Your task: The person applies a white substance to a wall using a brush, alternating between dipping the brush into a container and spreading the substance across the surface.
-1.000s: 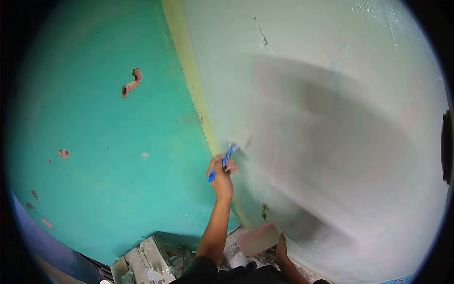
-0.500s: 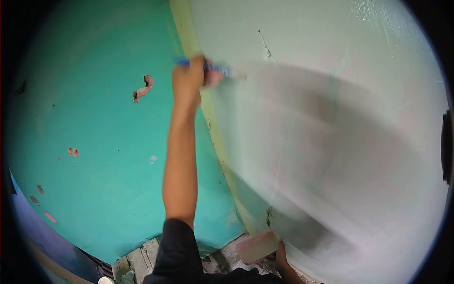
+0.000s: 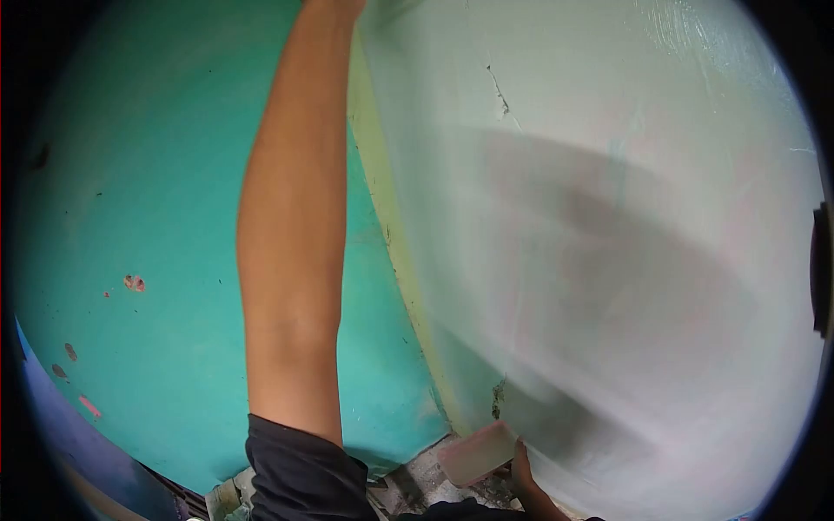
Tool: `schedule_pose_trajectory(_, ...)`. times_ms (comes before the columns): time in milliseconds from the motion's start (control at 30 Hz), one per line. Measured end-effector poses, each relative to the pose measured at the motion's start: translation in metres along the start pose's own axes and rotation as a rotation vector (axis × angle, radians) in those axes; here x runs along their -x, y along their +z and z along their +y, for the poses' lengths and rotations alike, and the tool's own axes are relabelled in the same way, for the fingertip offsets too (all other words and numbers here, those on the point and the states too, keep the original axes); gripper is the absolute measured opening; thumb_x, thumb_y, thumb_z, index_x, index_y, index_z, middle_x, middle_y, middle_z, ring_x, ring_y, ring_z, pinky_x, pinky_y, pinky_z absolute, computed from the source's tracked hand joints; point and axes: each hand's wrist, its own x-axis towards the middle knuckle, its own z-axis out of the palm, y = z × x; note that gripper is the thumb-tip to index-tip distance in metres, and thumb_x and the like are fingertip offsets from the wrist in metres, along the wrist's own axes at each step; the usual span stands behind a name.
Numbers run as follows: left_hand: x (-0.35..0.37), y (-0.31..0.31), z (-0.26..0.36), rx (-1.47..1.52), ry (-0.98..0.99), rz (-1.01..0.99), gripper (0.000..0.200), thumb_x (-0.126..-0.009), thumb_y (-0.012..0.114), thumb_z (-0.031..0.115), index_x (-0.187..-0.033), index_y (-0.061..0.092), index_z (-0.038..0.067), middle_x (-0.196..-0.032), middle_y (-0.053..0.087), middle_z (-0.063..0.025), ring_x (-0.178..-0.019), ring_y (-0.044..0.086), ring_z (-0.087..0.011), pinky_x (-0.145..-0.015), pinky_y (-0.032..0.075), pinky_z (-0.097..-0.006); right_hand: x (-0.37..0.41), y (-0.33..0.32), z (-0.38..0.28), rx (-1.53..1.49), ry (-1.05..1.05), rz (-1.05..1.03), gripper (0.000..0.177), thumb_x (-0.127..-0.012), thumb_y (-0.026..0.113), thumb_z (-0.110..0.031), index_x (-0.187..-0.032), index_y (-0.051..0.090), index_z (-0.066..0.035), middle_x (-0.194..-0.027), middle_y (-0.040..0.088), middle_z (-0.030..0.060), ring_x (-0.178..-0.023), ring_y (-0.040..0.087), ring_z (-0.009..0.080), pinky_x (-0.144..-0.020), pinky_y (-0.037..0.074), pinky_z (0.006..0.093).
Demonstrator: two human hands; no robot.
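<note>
My left arm is stretched up across the view, and only the base of my left hand point(image 3: 334, 7) shows at the top edge. Its fingers lie outside the picture, so whatever they hold is hidden. The hand is near the corner where a green wall point(image 3: 182, 200) meets a pale, whitish wall point(image 3: 625, 347). Low down, my right hand point(image 3: 521, 469) is closed on the side of a shallow rectangular container point(image 3: 447, 453) with a pinkish rim. Pale liquid seems to lie inside it, and the container is tilted.
A yellowish strip point(image 3: 382, 200) runs down the corner. The green wall has chipped patches point(image 3: 134, 283). Cracks point(image 3: 498, 91) and a hole point(image 3: 498, 399) mark the pale wall. Stacked pieces point(image 3: 228, 499) lie at the floor below, and a bluish-purple surface point(image 3: 65, 408) stands at lower left.
My left arm has reached farther up, taking the hand and its blue-handled brush past the top edge. My right hand and the container have hardly moved.
</note>
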Motion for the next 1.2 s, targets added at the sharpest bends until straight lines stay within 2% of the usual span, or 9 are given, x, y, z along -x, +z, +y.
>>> schedule_pose_trajectory(133,0.077,-0.015,-0.052,0.162,-0.029,0.093,0.029,-0.099,0.045,0.015,-0.103,0.055,-0.012,-0.085,0.066,-0.0183,-0.074,0.07,-0.0245,-0.064,0.059,-0.0292,0.004,-0.002,-0.004,0.022,0.018,-0.036,0.069,-0.096,0.029,-0.069,-0.141,0.035,-0.017,-0.136,0.047,0.0136,-0.12,0.05,0.0371,-0.094,0.042,0.0603)
schedule_pose_trajectory(200,0.135,-0.034,-0.084,0.139,0.018,0.159,0.028,-0.095,0.047,0.022,-0.097,0.059,-0.003,-0.082,0.067,-0.0152,-0.069,0.068,-0.0236,-0.061,0.057,-0.0349,0.005,-0.002,-0.001,0.02,0.041,0.002,0.068,-0.095,0.03,-0.069,-0.14,0.036,-0.018,-0.134,0.048,0.0132,-0.117,0.051,0.0364,-0.093,0.043,0.0597)
schedule_pose_trajectory(233,0.172,-0.048,-0.098,0.145,-0.048,0.154,0.019,-0.093,0.049,0.021,-0.094,0.056,0.003,-0.082,0.065,-0.0075,-0.075,0.065,-0.0187,-0.062,0.051,-0.0334,0.004,-0.003,0.0,0.018,0.048,0.023,0.068,-0.095,0.03,-0.069,-0.139,0.037,-0.018,-0.132,0.048,0.013,-0.116,0.051,0.0361,-0.093,0.043,0.0595)
schedule_pose_trajectory(467,0.415,-0.176,-0.18,-0.13,-0.449,0.589,0.024,-0.098,0.047,0.029,-0.094,0.053,0.006,-0.074,0.057,-0.0057,-0.07,0.057,-0.0167,-0.061,0.05,-0.0335,-0.002,-0.018,0.011,0.003,0.102,0.064,0.068,-0.094,0.032,-0.071,-0.14,0.034,-0.021,-0.127,0.05,0.013,-0.106,0.054,0.0356,-0.09,0.044,0.0579)
schedule_pose_trajectory(633,0.497,-0.231,-0.166,-0.362,-0.769,0.402,0.029,-0.097,0.052,0.025,-0.087,0.059,-0.001,-0.067,0.061,-0.01,-0.052,0.061,-0.0179,-0.052,0.054,-0.0306,0.01,-0.016,0.005,-0.043,0.035,0.046,0.07,-0.093,0.033,-0.072,-0.14,0.034,-0.021,-0.129,0.049,0.0145,-0.107,0.055,0.038,-0.088,0.045,0.0595)
schedule_pose_trajectory(967,0.24,-0.116,-0.102,-0.701,-0.152,-0.105,0.038,-0.086,0.057,0.025,-0.06,0.064,-0.003,-0.052,0.061,-0.0108,-0.048,0.06,-0.02,-0.05,0.047,-0.0348,0.004,-0.02,0.016,-0.028,0.064,-0.007,0.066,-0.095,0.031,-0.068,-0.138,0.036,-0.017,-0.127,0.051,0.0138,-0.111,0.055,0.0352,-0.09,0.046,0.0589)
schedule_pose_trajectory(1067,0.139,-0.052,-0.058,-0.65,-0.027,-0.031,0.038,-0.082,0.06,0.031,-0.065,0.066,-0.002,-0.054,0.062,-0.0106,-0.054,0.064,-0.0212,-0.053,0.049,-0.0353,0.019,-0.005,0.005,-0.019,0.069,0.043,0.059,-0.098,0.031,-0.061,-0.135,0.037,-0.015,-0.117,0.053,0.0135,-0.107,0.056,0.0335,-0.087,0.05,0.0575)
schedule_pose_trajectory(1167,0.096,0.008,0.012,-0.408,0.004,-0.154,0.029,-0.099,0.045,0.014,-0.103,0.056,-0.013,-0.088,0.067,-0.0198,-0.076,0.071,-0.0252,-0.067,0.06,-0.0295,0.024,0.0,0.005,-0.022,0.057,0.018,0.061,-0.098,0.032,-0.062,-0.136,0.036,-0.014,-0.119,0.053,0.0147,-0.107,0.056,0.0339,-0.089,0.049,0.0576)
schedule_pose_trajectory(1200,0.08,0.019,0.017,-0.305,0.046,-0.133,0.028,-0.098,0.045,0.014,-0.102,0.057,-0.012,-0.087,0.067,-0.02,-0.076,0.071,-0.0253,-0.067,0.06,-0.0296,0.033,0.005,-0.002,-0.025,0.057,0.013,0.061,-0.098,0.032,-0.062,-0.136,0.036,-0.014,-0.121,0.053,0.0151,-0.108,0.057,0.0341,-0.088,0.05,0.0576)
